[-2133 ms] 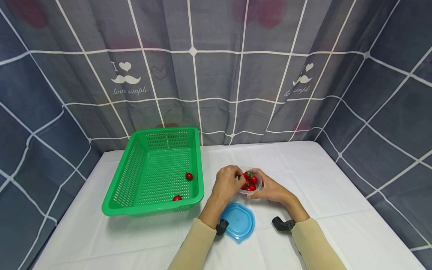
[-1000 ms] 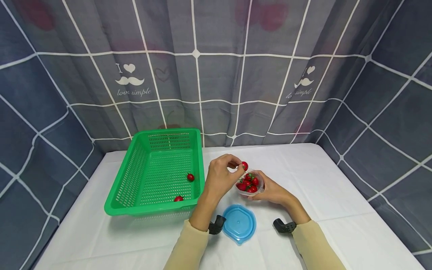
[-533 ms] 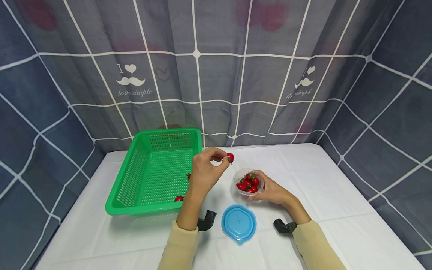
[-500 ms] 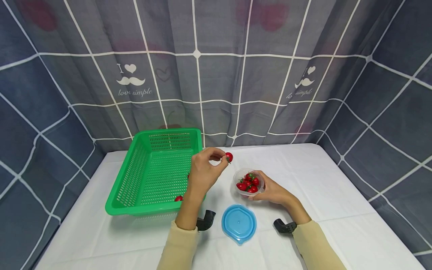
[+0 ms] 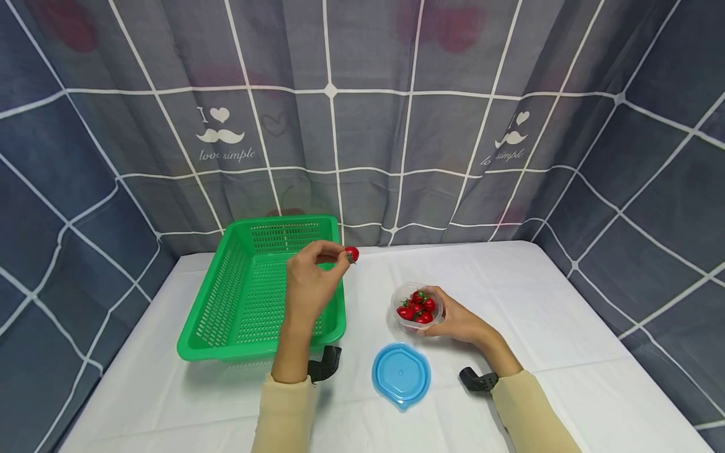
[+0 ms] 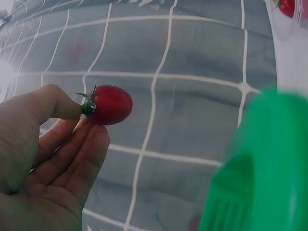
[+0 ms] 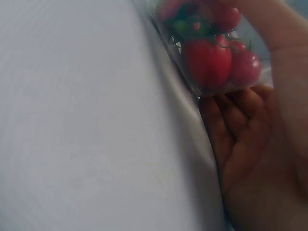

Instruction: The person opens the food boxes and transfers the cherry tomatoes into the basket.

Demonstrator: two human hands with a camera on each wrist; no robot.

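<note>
My left hand (image 5: 310,283) pinches a cherry tomato (image 5: 352,254) between thumb and fingertips, above the right side of the green basket (image 5: 249,351). In the left wrist view the tomato (image 6: 113,105) shows its green stem end toward the thumb, and the basket rim (image 6: 281,144) is close by. Farther right, my right hand (image 5: 455,316) grips a small clear plastic container (image 5: 399,297) from its right side, on the table. Several cherry tomatoes (image 5: 416,306) lie inside it; the right wrist view shows red tomatoes (image 7: 207,65) through its wall. The left hand and forearm hide part of the basket's floor.
A blue plastic lid (image 5: 401,374) lies on the white tablecloth (image 5: 481,415) in front of the container. Grey curtains (image 5: 362,138) with white lines stand behind the table and along both sides. Each wrist wears a black camera mount (image 5: 325,363).
My left hand has lifted a tomato out of the clear container and carried it left to the basket. The right hand stays on the container. Two tomatoes seen earlier in the basket are now hidden.
</note>
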